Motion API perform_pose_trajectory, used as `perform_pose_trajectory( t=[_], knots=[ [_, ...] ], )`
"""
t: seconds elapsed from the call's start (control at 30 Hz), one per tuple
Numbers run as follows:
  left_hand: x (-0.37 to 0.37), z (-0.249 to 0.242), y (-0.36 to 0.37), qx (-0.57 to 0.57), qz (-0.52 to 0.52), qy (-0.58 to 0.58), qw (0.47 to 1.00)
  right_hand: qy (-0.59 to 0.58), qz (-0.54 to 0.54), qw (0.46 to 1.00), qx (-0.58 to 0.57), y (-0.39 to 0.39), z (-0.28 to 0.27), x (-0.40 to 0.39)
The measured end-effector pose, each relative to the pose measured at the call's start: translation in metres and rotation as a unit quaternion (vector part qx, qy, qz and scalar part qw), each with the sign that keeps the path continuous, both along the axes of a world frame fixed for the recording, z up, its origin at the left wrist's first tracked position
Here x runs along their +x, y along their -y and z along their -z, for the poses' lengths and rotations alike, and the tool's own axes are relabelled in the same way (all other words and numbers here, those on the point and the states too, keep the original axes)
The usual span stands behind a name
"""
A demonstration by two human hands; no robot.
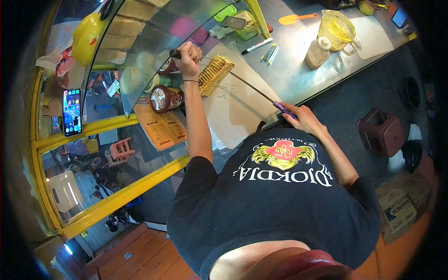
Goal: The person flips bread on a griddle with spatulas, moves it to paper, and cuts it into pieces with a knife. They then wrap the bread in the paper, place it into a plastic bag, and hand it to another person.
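My left hand [189, 60] is closed around the dark handle [175, 53] of a tool whose thin metal part reaches toward a block of toasted bread [217, 74]. The bread is golden brown, cut into a row of narrow strips, and lies tilted on a pale board [242, 107] with crumbs around it. My right hand [303, 120] grips the purple handle of a long, thin-bladed knife [254, 88]. Its blade runs up and left, with the tip at the bread's right side. A brown-lidded jar [161, 99] stands beside my left wrist.
A menu sheet [161, 126] lies left of the board. Farther right on the metal counter are a marker [256, 45], an orange spatula [298, 18], a bottle [317, 53] and a pitcher with yellow spread [337, 28]. A glass panel [135, 60] slants at the left, near a phone [72, 113].
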State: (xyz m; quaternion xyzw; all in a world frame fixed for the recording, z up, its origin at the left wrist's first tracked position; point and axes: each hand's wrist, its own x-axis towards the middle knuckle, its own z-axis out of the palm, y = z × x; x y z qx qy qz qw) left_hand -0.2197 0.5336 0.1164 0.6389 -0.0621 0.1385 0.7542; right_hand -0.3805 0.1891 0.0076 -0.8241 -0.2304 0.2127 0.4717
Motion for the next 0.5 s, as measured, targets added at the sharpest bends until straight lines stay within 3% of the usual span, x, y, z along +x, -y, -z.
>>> perform_pose_trajectory(
  t=[0.13,0.2,0.3,0.5],
  knots=[
    [0.021,0.046,-0.015,-0.054,0.058,-0.033,0.996,0.020,-0.011,1.000,-0.017,-0.037,-0.004,0.023],
    [0.024,0.064,-0.012,-0.022,0.042,-0.037,0.998,0.170,0.023,0.984,-0.039,-0.071,0.001,0.046],
    [0.026,0.072,-0.010,-0.037,0.037,-0.038,0.998,0.211,0.029,0.975,-0.059,-0.125,-0.003,0.085],
    [0.015,0.059,0.001,-0.022,0.007,-0.022,0.999,0.173,0.002,0.981,-0.091,-0.118,-0.039,0.061]
  ],
)
